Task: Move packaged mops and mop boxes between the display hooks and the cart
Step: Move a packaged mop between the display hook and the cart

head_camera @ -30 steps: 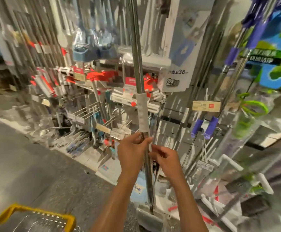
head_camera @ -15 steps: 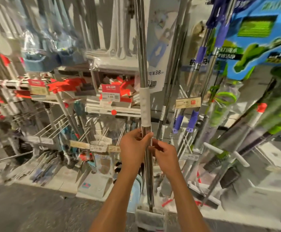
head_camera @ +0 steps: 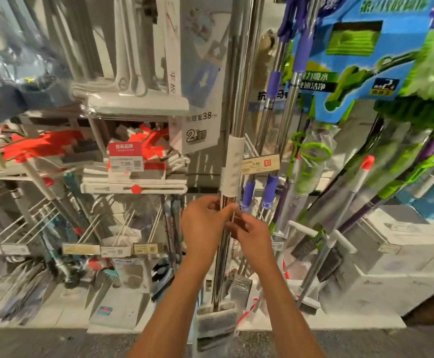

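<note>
Left hand [head_camera: 205,223] curled round chrome mop pole [head_camera: 230,244], just below white sleeve [head_camera: 232,166]. Right hand [head_camera: 252,235] pinches same pole slightly lower. Mop upright before display, head [head_camera: 215,324] near floor.

- Both bare forearms reach up and forward from the bottom edge, converging near the middle of the view.
- The left hand [head_camera: 205,223] is raised, back toward the camera, fingers and thumb curled round a shiny chrome mop pole [head_camera: 239,99].
- The right hand [head_camera: 252,235], just below and touching the left, grips the same pole with curled fingers.
</note>
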Action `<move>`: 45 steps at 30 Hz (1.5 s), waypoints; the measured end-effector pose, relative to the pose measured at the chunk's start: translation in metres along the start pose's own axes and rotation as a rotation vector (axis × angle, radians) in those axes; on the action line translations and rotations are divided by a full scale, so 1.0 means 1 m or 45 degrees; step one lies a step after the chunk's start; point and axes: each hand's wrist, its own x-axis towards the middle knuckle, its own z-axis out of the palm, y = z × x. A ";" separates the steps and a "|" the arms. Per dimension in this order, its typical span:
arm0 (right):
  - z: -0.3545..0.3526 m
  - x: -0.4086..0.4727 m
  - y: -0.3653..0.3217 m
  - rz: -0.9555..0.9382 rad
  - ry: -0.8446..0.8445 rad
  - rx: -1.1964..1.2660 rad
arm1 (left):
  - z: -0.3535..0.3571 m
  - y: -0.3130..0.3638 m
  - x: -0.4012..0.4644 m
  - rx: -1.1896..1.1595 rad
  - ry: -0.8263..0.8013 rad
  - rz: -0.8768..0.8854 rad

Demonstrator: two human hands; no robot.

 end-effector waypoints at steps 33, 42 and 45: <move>-0.003 0.091 0.125 0.186 -0.023 0.010 | 0.103 -0.098 0.071 -0.221 -0.168 -0.277; 0.014 0.118 0.157 0.260 0.102 -0.020 | 0.124 -0.136 0.112 -0.166 -0.285 -0.262; 0.016 0.130 0.169 0.273 0.120 -0.019 | 0.135 -0.148 0.125 -0.141 -0.318 -0.265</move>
